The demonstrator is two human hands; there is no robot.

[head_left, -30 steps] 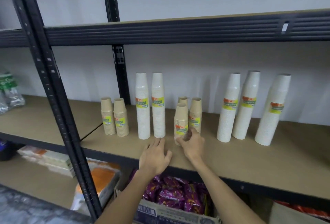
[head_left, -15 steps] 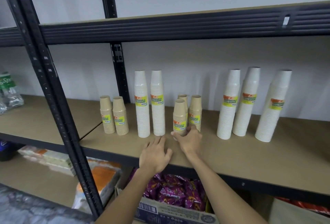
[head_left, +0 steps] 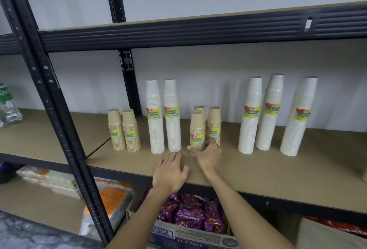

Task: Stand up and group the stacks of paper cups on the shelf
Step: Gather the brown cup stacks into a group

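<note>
Brown shelf board (head_left: 258, 169) bears the short brown cup stack (head_left: 197, 129), upright, just ahead of the right hand (head_left: 208, 155), whose fingers wrap its base. The left hand (head_left: 170, 171) lies flat and empty beside it, below the tall white stacks (head_left: 172, 117).

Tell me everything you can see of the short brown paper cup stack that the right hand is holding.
The short brown paper cup stack is a nested column of kraft-coloured cups, mouths down, rims ribbing its lower part. A yellow label with an orange strip sits on its front. It stands upright on the tan shelf board, before two similar brown stacks. The right hand grips its base, thumb and fingers curled round it.
</note>
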